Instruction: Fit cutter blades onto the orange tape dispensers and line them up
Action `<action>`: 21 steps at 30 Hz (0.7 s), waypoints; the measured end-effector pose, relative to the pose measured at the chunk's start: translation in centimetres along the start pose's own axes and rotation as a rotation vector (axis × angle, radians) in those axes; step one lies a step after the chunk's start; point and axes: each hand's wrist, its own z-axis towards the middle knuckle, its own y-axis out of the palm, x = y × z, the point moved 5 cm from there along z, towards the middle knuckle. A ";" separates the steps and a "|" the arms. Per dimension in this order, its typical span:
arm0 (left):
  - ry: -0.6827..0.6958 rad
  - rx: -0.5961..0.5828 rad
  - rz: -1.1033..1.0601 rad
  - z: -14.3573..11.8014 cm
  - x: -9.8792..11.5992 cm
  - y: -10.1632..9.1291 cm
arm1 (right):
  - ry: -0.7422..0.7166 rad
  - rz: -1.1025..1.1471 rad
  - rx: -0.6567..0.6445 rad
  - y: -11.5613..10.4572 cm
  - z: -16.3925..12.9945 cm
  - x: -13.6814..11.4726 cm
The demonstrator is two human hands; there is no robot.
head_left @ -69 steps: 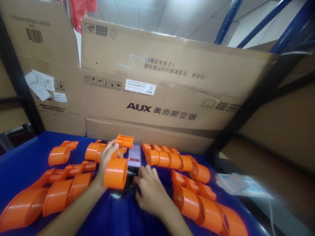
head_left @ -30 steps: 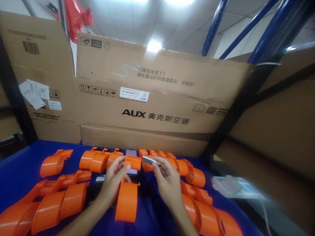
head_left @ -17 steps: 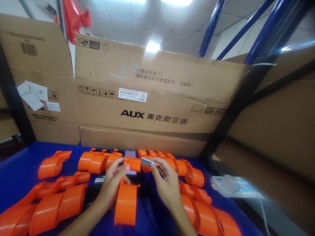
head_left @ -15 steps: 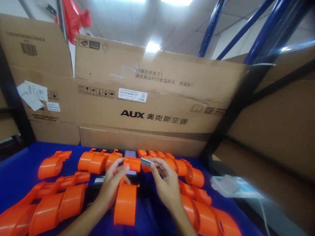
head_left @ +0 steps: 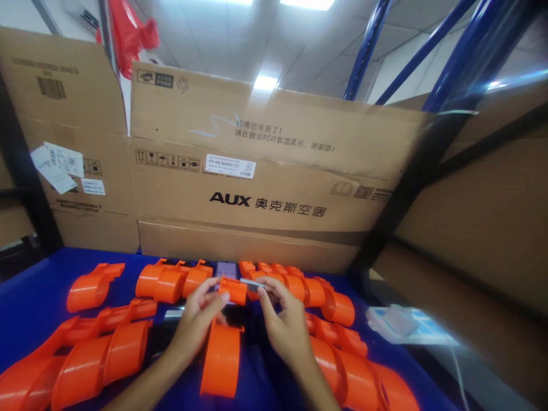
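Note:
My left hand point(head_left: 200, 313) grips an orange plastic tape dispenser point(head_left: 220, 359) by its upper part, fingers closed round it. The wide round drum of the dispenser hangs below the hand. Between the thumb and fingers of my right hand point(head_left: 285, 319) is a small grey metal strip point(head_left: 252, 284). The strip's left end is at the right edge of the dispenser's upper part; whether they touch I cannot tell. Behind the hands a phone point(head_left: 226, 269) stands partly hidden.
Rows of orange dispensers lie on the blue surface point(head_left: 25, 291), to the left point(head_left: 85, 362) and right point(head_left: 355, 377). A cardboard sheet point(head_left: 180, 200) forms the back wall. At right is a white-and-blue tray point(head_left: 411, 325) beside a dark rack post point(head_left: 398, 177).
The dispenser has tilted and shifted slightly right and down in my left hand. My right hand has moved the metal strip a little left, and the strip has turned more edge-on.

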 end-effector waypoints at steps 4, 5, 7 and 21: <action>-0.011 -0.010 0.011 0.0 -0.3 0.1 | 0.003 0.030 0.015 0.2 -0.1 0.1; -0.018 -0.011 0.014 0.1 -0.4 0.1 | 0.007 0.034 0.017 0.2 -0.1 0.2; -0.021 -0.015 0.023 0.1 -0.6 0.1 | 0.025 0.051 0.007 0.3 -0.1 0.2; 0.037 0.043 -0.004 0.0 -0.2 0.0 | 0.103 0.128 0.087 0.4 -0.4 0.7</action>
